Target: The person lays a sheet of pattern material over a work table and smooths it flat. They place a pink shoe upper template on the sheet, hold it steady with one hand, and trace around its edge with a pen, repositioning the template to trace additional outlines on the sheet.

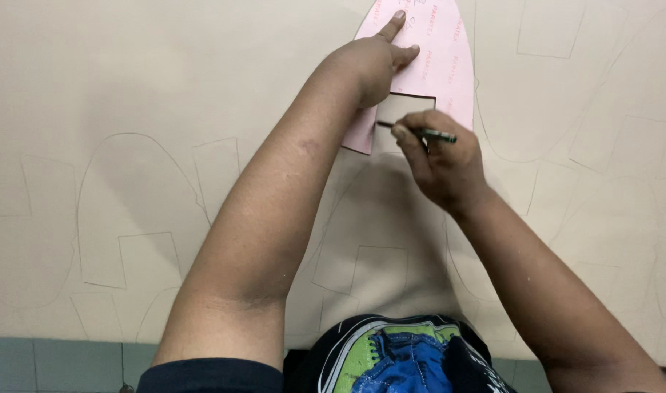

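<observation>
Two hands work one pink paper template point(438, 54) lying flat on a beige sheet point(93, 87) marked with traced outlines. Left hand point(373, 62) presses the template down — fingers spread, grasping nothing. Right hand point(442, 156) pinches a dark pen point(420, 132), tip at the template's rectangular notch — just beside the left hand.

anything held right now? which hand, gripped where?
Right hand holds a dark pen by its middle. Left hand grips nothing; it presses flat on the pink template.
</observation>
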Tool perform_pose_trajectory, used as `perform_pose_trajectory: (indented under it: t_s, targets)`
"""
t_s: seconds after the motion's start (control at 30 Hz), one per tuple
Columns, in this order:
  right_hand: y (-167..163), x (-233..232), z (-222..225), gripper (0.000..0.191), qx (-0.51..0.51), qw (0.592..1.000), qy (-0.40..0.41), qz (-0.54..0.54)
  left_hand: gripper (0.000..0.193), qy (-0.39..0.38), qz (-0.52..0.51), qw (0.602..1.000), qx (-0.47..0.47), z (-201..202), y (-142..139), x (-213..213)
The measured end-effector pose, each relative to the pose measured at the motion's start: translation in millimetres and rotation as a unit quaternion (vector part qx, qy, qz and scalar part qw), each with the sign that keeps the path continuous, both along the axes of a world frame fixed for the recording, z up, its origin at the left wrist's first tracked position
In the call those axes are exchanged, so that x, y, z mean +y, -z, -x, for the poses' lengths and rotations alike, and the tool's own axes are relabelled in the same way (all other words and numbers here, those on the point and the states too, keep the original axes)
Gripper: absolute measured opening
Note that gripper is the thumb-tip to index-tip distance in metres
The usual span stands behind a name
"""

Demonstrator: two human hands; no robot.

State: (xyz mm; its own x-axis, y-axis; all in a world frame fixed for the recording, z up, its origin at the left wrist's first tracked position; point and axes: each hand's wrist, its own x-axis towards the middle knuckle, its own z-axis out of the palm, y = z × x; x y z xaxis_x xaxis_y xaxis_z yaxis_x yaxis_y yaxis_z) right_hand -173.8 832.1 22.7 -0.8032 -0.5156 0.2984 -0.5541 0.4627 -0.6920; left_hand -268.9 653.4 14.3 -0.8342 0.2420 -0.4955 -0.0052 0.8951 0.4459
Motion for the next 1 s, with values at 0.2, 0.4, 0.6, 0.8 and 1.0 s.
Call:
perform_pose_trajectory:
  t_s: [0.2, 0.4, 0.6, 0.8, 1.0]
  targets:
    - [-5, 6, -33, 0.009, 0.0, 0.999, -0.026, -0.032, 0.108, 0.026, 0.064, 0.998, 0.003, -3, 5, 2]
    - [-1, 7, -37, 0.008, -0.042, 0.999, -0.022, -0.015, 0.106, 0.005, 0.064, 0.998, 0.021, -7, 6, 3]
    - [6, -22, -34, 0.007, -0.003, 0.998, -0.056, 0.038, 0.105, 0.009, 0.078, 0.996, 0.045, -6, 14, 4]
    - [18, -51, -39, 0.007, -0.025, 0.995, -0.042, 0.082, 0.103, -0.019, 0.035, 0.999, 0.037, -12, 18, 1]
    - [6, 27, -104, 0.009, -0.112, 0.985, 0.128, 0.03, 0.095, -0.034, 0.016, 0.998, 0.052, -37, 11, 7]
